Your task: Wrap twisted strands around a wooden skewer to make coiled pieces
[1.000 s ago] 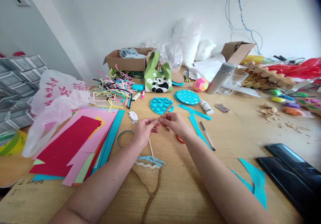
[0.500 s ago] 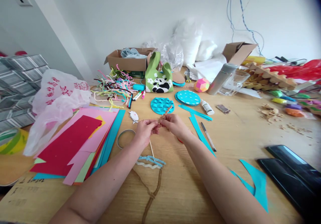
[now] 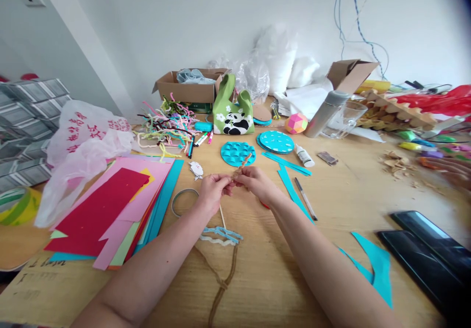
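Above the middle of the table, my left hand [image 3: 218,187] and my right hand [image 3: 253,180] meet, thumbs and fingers pinched together. Between them is a thin brown twisted strand [image 3: 247,160], its end sticking up past my right fingers. Its exact hold in each hand is partly hidden by the fingertips. Below lie a light blue and white wavy craft piece [image 3: 222,235] with a thin stick [image 3: 222,217], and a brown cord [image 3: 222,292] with a knot. A grey ring [image 3: 176,203] lies left of my left wrist. Just beyond my hands is a blue scaly disc [image 3: 235,153].
Coloured paper sheets [image 3: 106,200] lie left. Behind stand a green panda bag [image 3: 232,112], a cardboard box [image 3: 184,92] and a steel flask [image 3: 327,114]. On the right are a pen [image 3: 305,198], blue paper scraps [image 3: 380,269], phones [image 3: 423,274] and another person's hand [image 3: 452,168].
My hands stay almost in the same place, still pinching the strand. Another person's hand has come in at the right edge, over the coloured clay packs.
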Available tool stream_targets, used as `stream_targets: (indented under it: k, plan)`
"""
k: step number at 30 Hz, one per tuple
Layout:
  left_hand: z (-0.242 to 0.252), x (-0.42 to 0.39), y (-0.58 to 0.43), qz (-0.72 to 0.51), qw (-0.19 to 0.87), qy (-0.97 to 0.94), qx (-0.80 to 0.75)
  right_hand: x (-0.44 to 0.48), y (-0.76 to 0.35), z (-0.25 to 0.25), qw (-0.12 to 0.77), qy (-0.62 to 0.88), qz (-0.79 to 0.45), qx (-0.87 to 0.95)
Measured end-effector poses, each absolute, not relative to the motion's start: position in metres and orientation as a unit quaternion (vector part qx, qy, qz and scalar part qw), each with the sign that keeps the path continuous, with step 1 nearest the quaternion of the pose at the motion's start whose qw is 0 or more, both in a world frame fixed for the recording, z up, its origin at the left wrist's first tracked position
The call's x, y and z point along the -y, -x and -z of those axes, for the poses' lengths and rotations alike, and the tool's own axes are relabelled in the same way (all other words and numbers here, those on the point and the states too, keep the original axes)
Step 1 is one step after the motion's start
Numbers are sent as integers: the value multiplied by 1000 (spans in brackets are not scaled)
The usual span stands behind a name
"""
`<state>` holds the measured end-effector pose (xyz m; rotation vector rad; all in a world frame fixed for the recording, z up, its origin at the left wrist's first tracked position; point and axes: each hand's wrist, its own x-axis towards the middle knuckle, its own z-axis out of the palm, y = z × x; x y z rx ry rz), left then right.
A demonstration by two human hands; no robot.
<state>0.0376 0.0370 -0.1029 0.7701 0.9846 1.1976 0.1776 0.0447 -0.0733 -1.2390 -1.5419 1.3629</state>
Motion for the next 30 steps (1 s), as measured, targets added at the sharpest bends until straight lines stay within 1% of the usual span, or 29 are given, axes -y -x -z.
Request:
stream_targets:
  k: [8,13,21,26,28,30]
  plan:
    - [98,-35,-38,-510,696,-321,-392,-49,-186,75,380,488,-531,579]
    - [101,-35,-37,-510,684,-350,-388,-49,-185,76,377,486,-564,551]
    - [103,-36,-36,-514,690,-336,-384,-49,-183,75,369,491,-540,576]
    - [102,-37,-36,-511,699,-320,-384,-50,-186,79,370,468,-539,595]
    - [102,-37,-36,-511,698,-320,-386,-51,-189,78,389,465,-538,585]
    - [103,-36,-37,-508,696,-327,-388,-53,-193,76,429,467,-528,565]
